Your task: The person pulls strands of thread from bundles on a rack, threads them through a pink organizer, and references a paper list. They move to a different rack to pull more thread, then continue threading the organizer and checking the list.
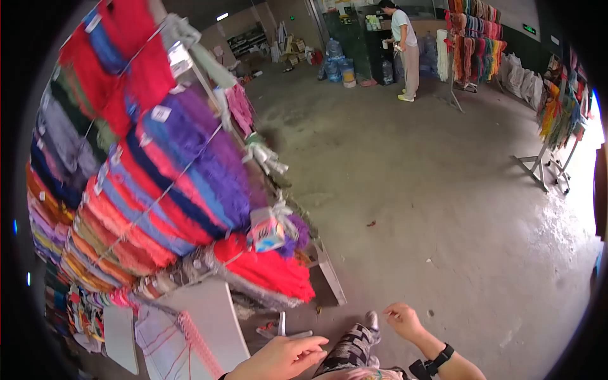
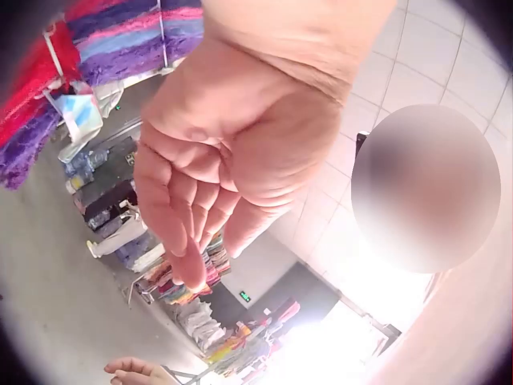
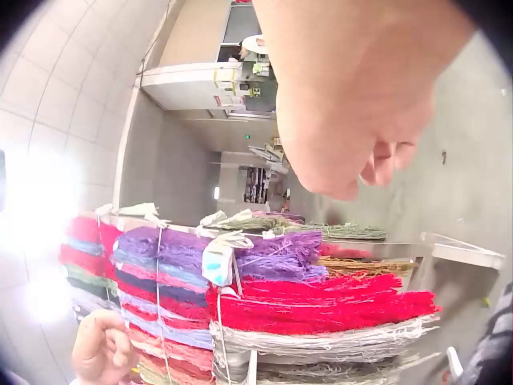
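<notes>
My left hand (image 1: 282,356) hangs low in front of the body with nothing in it. In the left wrist view its palm shows, the fingers (image 2: 196,196) loosely bent. Off to the right, my right hand (image 1: 405,322) is over the floor, also holding nothing, its fingers (image 3: 385,160) loosely curled. Nearest the left hand is a white table (image 1: 218,316) with a strip of pink braided cord (image 1: 196,339) on it. Above that table hang rows of dyed yarn hanks (image 1: 183,183) in red, blue and purple, tied by cords. A small printed packet (image 1: 267,233) hangs at their edge.
Grey concrete floor (image 1: 380,190) stretches ahead. A person (image 1: 405,50) stands at the back by a dark cabinet, near large water bottles (image 1: 339,63). Wheeled racks with coloured hanks (image 1: 475,50) stand at the back right. White sacks (image 1: 522,79) lean by the wall.
</notes>
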Demonstrator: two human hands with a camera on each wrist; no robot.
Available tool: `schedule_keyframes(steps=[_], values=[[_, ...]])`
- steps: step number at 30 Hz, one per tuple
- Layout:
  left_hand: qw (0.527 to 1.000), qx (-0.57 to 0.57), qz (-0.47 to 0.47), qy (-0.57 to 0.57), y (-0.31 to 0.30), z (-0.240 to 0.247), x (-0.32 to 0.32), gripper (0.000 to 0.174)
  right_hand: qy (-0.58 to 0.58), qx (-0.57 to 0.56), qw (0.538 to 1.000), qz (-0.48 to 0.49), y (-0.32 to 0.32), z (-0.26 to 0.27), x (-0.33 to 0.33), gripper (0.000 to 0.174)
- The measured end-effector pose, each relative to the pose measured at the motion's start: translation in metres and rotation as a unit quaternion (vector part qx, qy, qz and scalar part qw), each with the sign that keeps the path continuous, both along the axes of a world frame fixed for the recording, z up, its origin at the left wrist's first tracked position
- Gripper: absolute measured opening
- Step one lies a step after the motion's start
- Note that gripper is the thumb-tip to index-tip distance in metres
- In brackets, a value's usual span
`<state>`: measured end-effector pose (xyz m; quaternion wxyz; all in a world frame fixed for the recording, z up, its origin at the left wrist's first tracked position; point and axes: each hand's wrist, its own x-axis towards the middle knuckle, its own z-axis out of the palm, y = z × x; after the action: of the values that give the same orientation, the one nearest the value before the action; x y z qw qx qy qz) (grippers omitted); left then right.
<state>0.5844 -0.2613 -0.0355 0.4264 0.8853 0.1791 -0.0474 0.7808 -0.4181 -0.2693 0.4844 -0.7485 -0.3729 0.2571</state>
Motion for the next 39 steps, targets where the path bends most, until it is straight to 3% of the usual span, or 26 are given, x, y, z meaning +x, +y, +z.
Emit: schedule_keyframes(steps=[5,6,12,15,18,21,24,28,32,33,35,39], values=[[0.987,-0.11,0.113,0.041,0.063,-0.019,0.084,0.028,0.078,-0.017,0.993,0.086,0.074,0.004,0.092,0.015],[0.963,-0.21,0.169,0.01,0.077,-0.024,0.1,0.028,0.07,-0.021,0.994,0.087,0.095,-0.001,0.117,0.015],[0.891,-0.297,0.333,-0.086,0.145,-0.025,0.174,0.035,0.085,-0.093,0.975,0.182,0.185,0.006,0.246,0.014],[0.863,-0.303,0.387,-0.113,0.173,-0.029,0.203,0.033,0.083,-0.114,0.976,0.168,0.23,-0.023,0.299,0.014],[0.845,-0.297,0.435,-0.094,0.196,-0.016,0.242,0.03,0.215,-0.104,0.953,0.184,0.275,-0.087,0.342,0.016],[0.787,-0.248,0.534,-0.182,0.212,-0.032,0.289,0.023,0.198,-0.158,0.926,0.28,0.334,-0.091,0.385,0.014],[0.703,-0.192,0.637,-0.25,0.233,-0.063,0.335,0.019,0.105,-0.118,0.9,0.406,0.405,-0.079,0.444,0.013],[0.581,-0.112,0.736,-0.33,0.278,-0.083,0.394,0.016,0.109,-0.087,0.891,0.433,0.501,-0.02,0.513,0.012],[0.539,0.001,0.775,-0.33,0.333,-0.083,0.429,0.014,0.073,-0.089,0.869,0.481,0.588,-0.001,0.543,0.012],[0.55,0.09,0.777,-0.292,0.345,-0.082,0.432,0.013,0.066,-0.089,0.865,0.49,0.608,-0.003,0.539,0.012],[0.559,0.256,0.761,-0.205,0.373,-0.077,0.439,0.011,0.017,-0.044,0.823,0.566,0.65,0.009,0.525,0.013],[0.543,0.477,0.682,-0.111,0.432,-0.069,0.43,0.015,-0.021,0.031,0.722,0.69,0.755,0.051,0.475,0.015]])
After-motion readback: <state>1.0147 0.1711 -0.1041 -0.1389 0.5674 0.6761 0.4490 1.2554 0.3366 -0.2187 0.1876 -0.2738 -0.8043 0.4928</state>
